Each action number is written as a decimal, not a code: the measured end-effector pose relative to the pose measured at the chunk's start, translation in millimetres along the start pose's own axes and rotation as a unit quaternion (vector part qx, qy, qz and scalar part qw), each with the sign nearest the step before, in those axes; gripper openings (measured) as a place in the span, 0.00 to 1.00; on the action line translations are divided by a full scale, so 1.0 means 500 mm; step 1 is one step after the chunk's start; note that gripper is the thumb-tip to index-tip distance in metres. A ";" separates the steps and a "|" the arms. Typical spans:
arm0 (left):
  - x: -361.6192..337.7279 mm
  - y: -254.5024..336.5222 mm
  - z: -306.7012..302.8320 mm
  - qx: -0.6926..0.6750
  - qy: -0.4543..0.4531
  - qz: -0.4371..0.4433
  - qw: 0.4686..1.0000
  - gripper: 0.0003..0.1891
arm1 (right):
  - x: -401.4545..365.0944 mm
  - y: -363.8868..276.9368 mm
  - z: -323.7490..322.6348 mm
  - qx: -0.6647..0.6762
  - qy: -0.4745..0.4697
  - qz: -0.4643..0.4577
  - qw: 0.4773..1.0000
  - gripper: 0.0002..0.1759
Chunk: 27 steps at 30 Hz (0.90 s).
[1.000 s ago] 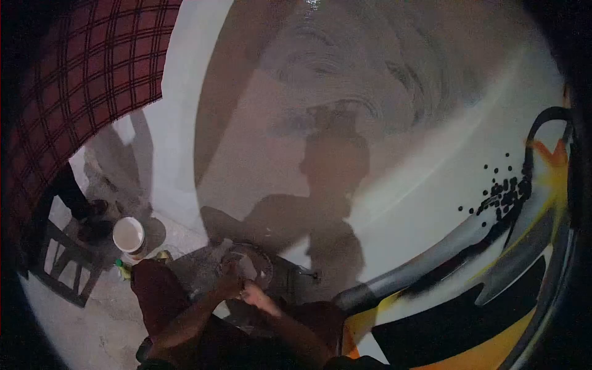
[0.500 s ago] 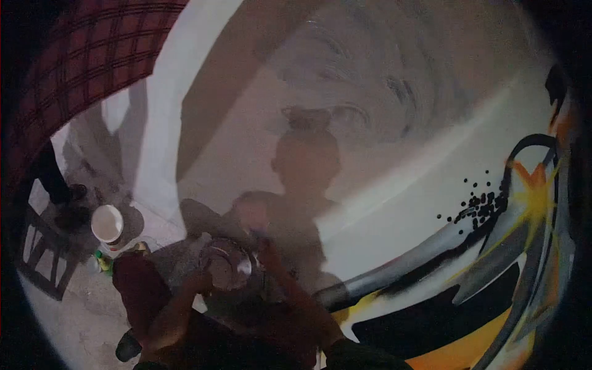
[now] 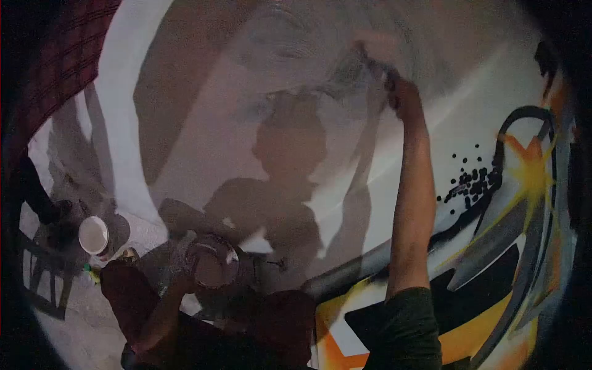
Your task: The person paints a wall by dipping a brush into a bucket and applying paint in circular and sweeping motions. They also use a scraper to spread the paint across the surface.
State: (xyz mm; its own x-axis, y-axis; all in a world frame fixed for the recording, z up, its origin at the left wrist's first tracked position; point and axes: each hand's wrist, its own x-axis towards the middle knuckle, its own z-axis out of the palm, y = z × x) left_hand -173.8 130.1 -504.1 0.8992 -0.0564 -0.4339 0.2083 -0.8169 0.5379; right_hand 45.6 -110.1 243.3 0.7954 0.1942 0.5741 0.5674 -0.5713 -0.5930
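Note:
Low in front of my body, my left hand (image 3: 184, 277) grips the rim or side of a round paint bucket (image 3: 232, 262); its contents look pinkish brown. My right arm is stretched up to the wall. There my right hand (image 3: 394, 95) closes around the dark handle of what looks like a wide paintbrush (image 3: 377, 44) with a pale pinkish head. The head is at the wall (image 3: 209, 123), among greyish curved smears. Dim light hides the brush's exact shape and the fingers of my left hand.
A white bucket (image 3: 93, 235) stands on the floor at left, near a green-and-yellow item (image 3: 92, 273). Another person's dark leg (image 3: 34, 185) shows at the left edge. A painted mural (image 3: 481, 277) covers the lower right wall. My shadow falls across the wall.
My right hand has risen from beside the bucket to the upper wall with the brush. My left hand still holds the bucket. The view has shifted slightly.

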 end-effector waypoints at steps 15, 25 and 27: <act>-0.018 -0.001 -0.008 0.003 0.012 -0.010 1.000 0.20 | -0.200 0.173 0.197 -0.416 -0.239 -0.108 0.871 0.23; -0.007 0.002 -0.019 -0.010 0.030 -0.003 0.999 0.20 | -0.121 0.107 0.203 -0.420 -0.104 -0.260 0.863 0.25; -0.001 0.005 -0.023 -0.011 0.032 0.000 0.999 0.20 | -0.076 0.002 0.208 -0.410 -0.027 -0.221 0.884 0.25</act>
State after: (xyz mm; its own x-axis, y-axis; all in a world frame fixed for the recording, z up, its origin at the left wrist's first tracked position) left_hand -169.1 135.0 -494.3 0.9214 -0.0185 -0.3881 0.2171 -0.8039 0.5538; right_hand 38.0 -35.3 162.2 0.5555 0.5681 0.6072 0.4979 -0.8121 0.3043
